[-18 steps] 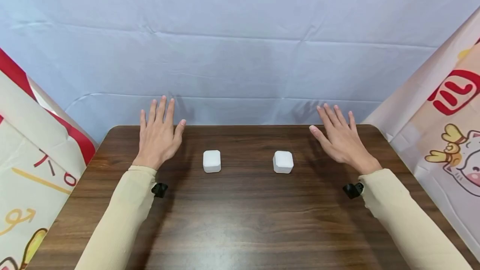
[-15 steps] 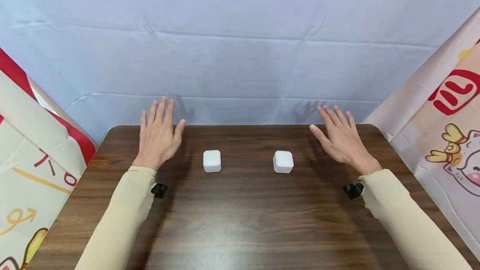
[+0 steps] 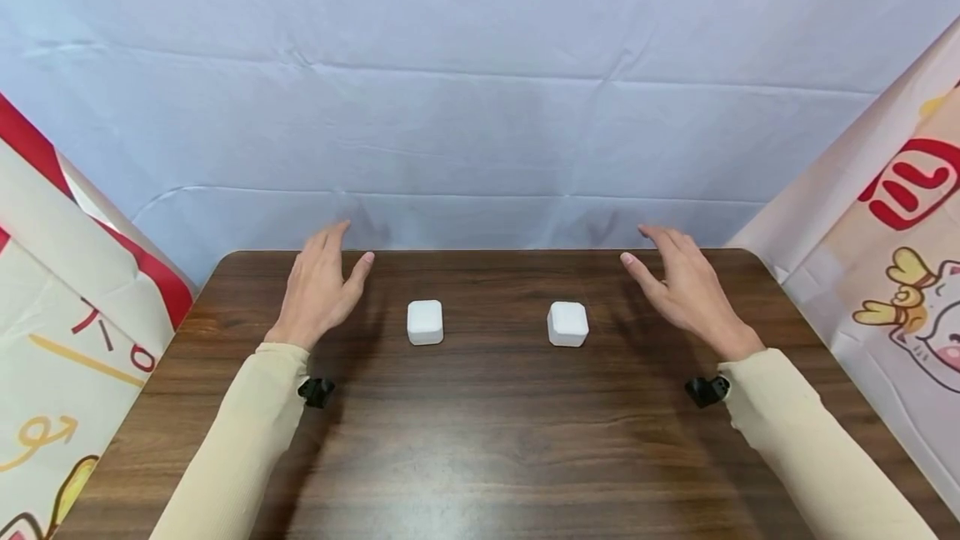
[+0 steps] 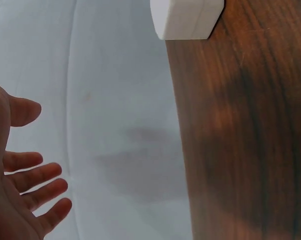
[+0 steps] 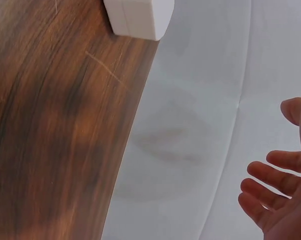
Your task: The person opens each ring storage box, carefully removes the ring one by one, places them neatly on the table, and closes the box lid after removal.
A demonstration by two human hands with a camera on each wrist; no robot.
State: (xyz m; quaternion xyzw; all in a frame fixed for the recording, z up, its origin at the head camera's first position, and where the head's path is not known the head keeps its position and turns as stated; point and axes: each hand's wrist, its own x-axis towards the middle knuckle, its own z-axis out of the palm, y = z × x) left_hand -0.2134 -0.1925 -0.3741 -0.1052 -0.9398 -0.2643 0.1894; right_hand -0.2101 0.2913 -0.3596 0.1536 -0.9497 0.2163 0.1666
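Observation:
Two small white blocks with rounded edges rest on the brown wooden table. The left block [image 3: 425,322] also shows at the top of the left wrist view [image 4: 188,19]. The right block [image 3: 567,324] appears at the top of the right wrist view. My left hand [image 3: 317,286] is held above the table to the left of its block, thumb apart from loosely bent fingers, holding nothing. On the other side, my right hand [image 3: 688,292] hovers to the right of the right block, its fingers relaxed and slightly bent, also holding nothing.
The wooden table [image 3: 480,440] ends at a far edge just beyond the blocks. Behind it hangs a pale cloth [image 3: 480,123]. Printed cloths hang at the left [image 3: 82,290] and right [image 3: 892,273]. A black wrist camera [image 3: 317,392] sits below each hand.
Both hands have bent their formerly straight, spread fingers downward, and the wrists have tilted slightly. The two white blocks stay where they were.

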